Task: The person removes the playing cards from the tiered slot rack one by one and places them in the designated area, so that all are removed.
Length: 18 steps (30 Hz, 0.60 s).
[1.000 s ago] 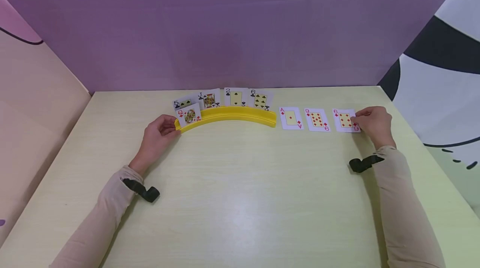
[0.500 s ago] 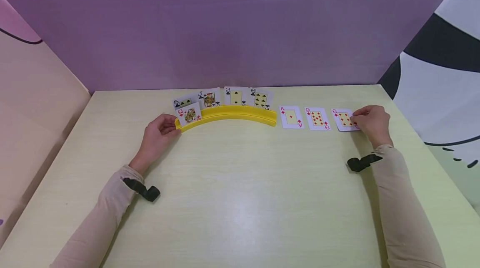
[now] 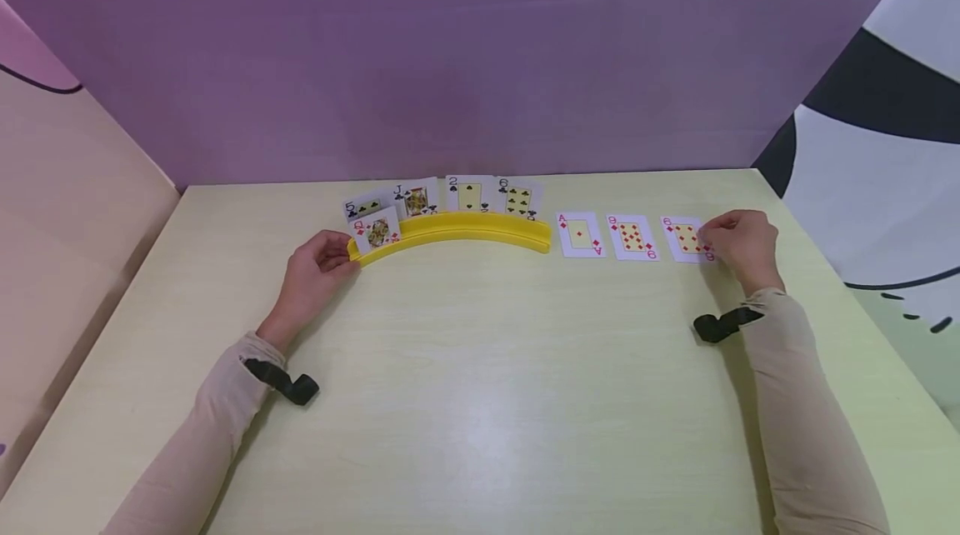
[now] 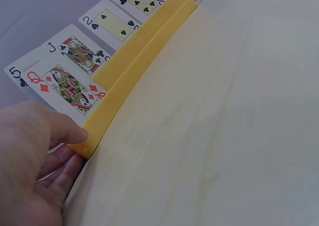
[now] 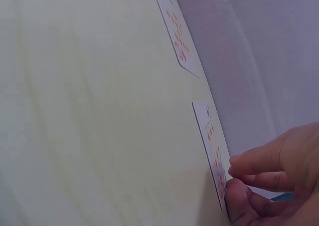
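Note:
At the left end of a curved yellow card holder [image 3: 474, 226], the left hand [image 3: 309, 283] grips it; in the left wrist view the thumb lies on the holder's [image 4: 130, 81] front rim. A queen of diamonds [image 3: 378, 231] stands in the front slot. Behind it stand a five [image 3: 367, 206] and jack of clubs [image 3: 416, 201], a two of spades [image 3: 469, 197] and a six of clubs [image 3: 518, 200]. The right hand [image 3: 747, 250] pinches the right edge of a six of diamonds [image 3: 683, 238]; its fingertips cover that edge.
Between the holder and the right hand, an ace of diamonds [image 3: 579, 235] and a nine of diamonds [image 3: 632, 237] lie face up in a row on the pale table [image 3: 480, 385]. A purple panel [image 3: 465, 52] rises behind the table's far edge.
The right hand and the six of diamonds have shifted slightly left, towards the nine of diamonds. The left hand and the holder have stayed in place.

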### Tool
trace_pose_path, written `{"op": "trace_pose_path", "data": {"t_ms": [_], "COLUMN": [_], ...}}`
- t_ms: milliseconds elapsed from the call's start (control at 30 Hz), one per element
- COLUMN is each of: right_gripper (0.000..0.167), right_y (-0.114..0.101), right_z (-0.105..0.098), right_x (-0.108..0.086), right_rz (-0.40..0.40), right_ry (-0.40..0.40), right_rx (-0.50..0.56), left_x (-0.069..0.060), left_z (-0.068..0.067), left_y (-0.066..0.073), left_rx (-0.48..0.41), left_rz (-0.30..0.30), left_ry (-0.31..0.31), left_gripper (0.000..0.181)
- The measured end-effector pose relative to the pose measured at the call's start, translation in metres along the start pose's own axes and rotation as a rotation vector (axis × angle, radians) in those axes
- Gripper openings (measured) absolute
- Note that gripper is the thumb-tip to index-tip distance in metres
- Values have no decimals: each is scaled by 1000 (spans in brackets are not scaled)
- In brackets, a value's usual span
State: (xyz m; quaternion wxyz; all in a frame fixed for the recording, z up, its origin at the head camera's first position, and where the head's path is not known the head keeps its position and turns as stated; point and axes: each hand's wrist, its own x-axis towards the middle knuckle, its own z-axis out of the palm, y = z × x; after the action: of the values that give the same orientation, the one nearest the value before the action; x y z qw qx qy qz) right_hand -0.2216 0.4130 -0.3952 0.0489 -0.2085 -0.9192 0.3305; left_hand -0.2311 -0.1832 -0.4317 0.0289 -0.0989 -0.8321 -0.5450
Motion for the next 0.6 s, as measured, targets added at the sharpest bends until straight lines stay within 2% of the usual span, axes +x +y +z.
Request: {"op": "trace_pose_path", "data": {"t_ms": [133, 267, 400, 600], "right_gripper": [40, 43, 43, 32], "right_y": [-3, -11, -26, -60], "right_z": [-1, -1, 2, 6], "right_x": [-1, -2, -7, -22], "right_rz": [6, -28, -102, -266], "right_ry": [-12, -2, 33, 101], "right_rx": [13, 9, 17, 23], "left_x": [0, 0, 0, -2], "left_z": [0, 0, 0, 0], "left_y": [0, 1, 2, 4], "left_rx": [-9, -11, -1, -2], "left_rz": [-11, -12, -12, -19], "left_ry": [-5, -5, -2, -1], "left_gripper": [37, 37, 36, 34]}}
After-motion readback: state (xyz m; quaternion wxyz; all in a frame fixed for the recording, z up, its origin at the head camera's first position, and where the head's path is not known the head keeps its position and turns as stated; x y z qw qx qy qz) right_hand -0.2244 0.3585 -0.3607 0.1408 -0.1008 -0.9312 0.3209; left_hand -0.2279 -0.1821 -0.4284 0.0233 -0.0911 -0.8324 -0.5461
